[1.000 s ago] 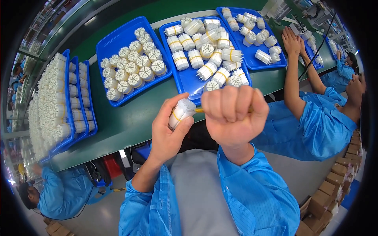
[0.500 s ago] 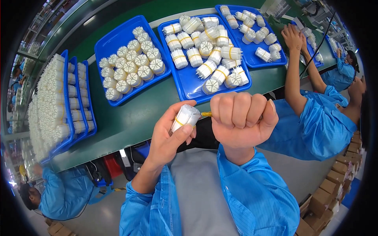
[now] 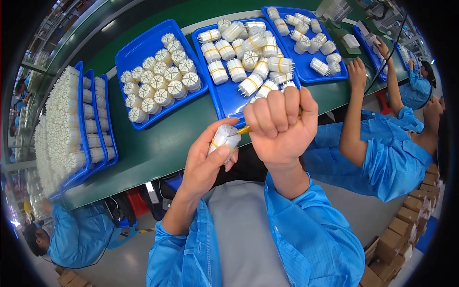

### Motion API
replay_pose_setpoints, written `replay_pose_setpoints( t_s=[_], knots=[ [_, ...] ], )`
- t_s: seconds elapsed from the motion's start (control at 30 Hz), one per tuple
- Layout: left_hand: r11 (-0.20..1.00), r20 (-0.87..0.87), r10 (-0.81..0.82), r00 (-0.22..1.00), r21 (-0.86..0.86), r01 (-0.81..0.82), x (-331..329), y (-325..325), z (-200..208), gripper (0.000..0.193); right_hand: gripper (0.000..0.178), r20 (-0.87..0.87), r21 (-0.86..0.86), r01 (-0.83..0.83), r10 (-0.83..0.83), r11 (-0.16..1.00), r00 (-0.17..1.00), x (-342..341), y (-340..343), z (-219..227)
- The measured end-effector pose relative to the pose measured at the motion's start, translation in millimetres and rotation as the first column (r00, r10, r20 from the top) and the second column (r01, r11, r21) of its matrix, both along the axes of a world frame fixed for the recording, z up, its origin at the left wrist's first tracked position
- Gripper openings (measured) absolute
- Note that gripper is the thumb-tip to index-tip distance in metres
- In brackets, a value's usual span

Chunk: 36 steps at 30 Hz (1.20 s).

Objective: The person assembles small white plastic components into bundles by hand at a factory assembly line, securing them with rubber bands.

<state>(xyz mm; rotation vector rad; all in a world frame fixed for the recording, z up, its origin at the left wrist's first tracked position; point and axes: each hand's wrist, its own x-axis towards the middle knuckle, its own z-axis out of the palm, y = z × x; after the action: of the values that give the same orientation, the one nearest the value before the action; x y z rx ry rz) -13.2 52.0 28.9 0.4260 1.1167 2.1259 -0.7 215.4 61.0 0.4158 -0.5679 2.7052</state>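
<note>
My left hand (image 3: 200, 160) is wrapped round a white cylindrical bundle (image 3: 224, 137) with a yellow band about its middle. Its grooved end is tilted up and to the right. My right hand (image 3: 282, 129) is closed in a fist around a slim yellow tool (image 3: 244, 129), most of which the fingers hide. The tool's tip meets the end of the bundle; its exact kind cannot be made out. Both hands are in front of the green workbench's near edge, just below the middle blue tray (image 3: 230, 109).
At the left, stacked blue trays (image 3: 88, 143) of white bundles stand on the green workbench (image 3: 158, 148). Another blue tray (image 3: 138, 125) holds upright bundles, and a further blue tray (image 3: 306, 71) lies at the far right. A co-worker's arm (image 3: 356, 110) reaches over the bench there.
My right hand has moved up and left, tilting the yellow tool more steeply against the bundle. The left hand stays almost in place. On the right, the co-worker's hands have moved apart.
</note>
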Motion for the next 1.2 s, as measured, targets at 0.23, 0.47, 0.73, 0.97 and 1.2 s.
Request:
replay_pose_setpoints(
  t_s=[0.23,0.47,0.73,0.97,1.2],
  knots=[
    [0.990,0.221,0.035,0.975,0.125,-0.065,0,-3,3,0.060,0.047,-0.094,-0.048,0.067,-0.072,0.997,0.993,9,16,4],
    [0.988,0.188,0.002,0.982,0.150,-0.031,3,-6,2,0.061,0.046,-0.022,-0.043,0.055,-0.056,0.998,0.998,16,13,-9],
    [0.993,0.192,0.011,0.981,0.115,-0.033,4,-7,5,0.063,0.046,-0.004,-0.011,0.062,-0.062,0.998,0.998,20,11,-13],
    [0.995,0.083,0.090,0.992,0.039,-0.094,9,-8,3,0.068,0.046,0.009,0.017,0.064,-0.065,0.998,0.998,23,4,-20],
    [0.982,-0.069,0.186,0.980,0.034,-0.184,11,-6,5,0.061,0.046,0.048,0.019,0.057,-0.057,0.998,0.997,27,1,-30]
  ],
)
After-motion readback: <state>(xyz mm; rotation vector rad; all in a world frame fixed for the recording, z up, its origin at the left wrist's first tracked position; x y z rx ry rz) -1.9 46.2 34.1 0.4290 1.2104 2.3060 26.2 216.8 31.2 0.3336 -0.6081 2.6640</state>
